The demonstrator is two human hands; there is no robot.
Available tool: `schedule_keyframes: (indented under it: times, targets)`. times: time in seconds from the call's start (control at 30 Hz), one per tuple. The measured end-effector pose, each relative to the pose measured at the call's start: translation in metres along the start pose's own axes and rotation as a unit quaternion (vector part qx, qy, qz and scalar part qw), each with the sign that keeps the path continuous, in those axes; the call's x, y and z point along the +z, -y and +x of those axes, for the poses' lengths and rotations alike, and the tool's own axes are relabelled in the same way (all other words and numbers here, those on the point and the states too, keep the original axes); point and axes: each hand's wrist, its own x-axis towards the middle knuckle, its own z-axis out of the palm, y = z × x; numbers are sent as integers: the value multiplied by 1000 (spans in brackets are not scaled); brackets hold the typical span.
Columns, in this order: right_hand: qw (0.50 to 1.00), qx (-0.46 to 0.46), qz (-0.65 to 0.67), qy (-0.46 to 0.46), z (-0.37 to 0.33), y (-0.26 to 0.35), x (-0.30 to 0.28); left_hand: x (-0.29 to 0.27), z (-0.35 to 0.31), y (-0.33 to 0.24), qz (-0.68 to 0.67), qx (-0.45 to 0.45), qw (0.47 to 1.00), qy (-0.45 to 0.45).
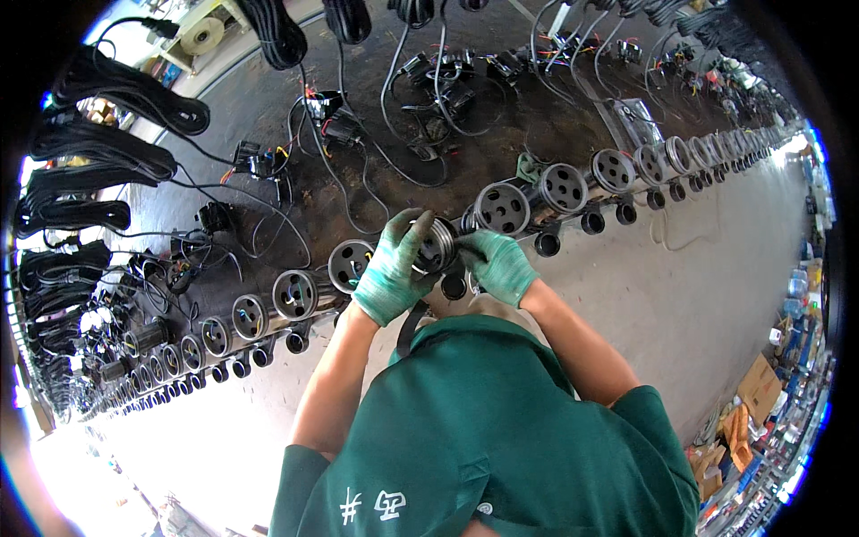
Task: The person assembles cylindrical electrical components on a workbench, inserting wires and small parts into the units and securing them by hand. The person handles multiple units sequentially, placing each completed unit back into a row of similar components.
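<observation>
My left hand (394, 273), in a stained green glove, wraps its fingers and thumb round the end of a dark cylindrical housing (436, 248) with a ridged rim. On the other side of that rim, my right hand (499, 266), also gloved, has its fingers curled and pressed together; what they pinch, if anything, is hidden. Below the housing, between both hands, shows a round black pipe outlet (454, 286). An identical housing with a holed round end plate (501, 208) stands just right of my hands, and another open-ended housing (350, 264) to the left.
More housings run in a long row both ways along the dark bench edge (295, 295). Wired black parts (335, 116) lie across the bench (242, 103). Coiled black cables (134, 94) hang at the far side and left. Cardboard (759, 391) and shelved goods stand at right.
</observation>
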Motion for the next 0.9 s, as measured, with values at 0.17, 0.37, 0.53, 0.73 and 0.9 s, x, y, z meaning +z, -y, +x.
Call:
schedule_keyframes:
  times: [0.17, 0.37, 0.53, 0.73, 0.9]
  targets:
    - [971, -114, -208, -40, 21, 36, -25, 5, -6, 2, 13, -3, 1000, -18]
    - [909, -160, -337, 186, 89, 19, -35, 4, -1, -5, 12, -23, 1000, -15]
    - [916, -91, -282, 270, 109, 28, -29, 1, -1, -5, -4, -13, 1000, -10]
    - [879, -211, -309, 295, 120, 11, -40, -1, 0, -10, -26, -47, 999, 1]
    - [891, -197, -282, 295, 113, 12, -51, -2, -1, -6, -34, -35, 999, -16]
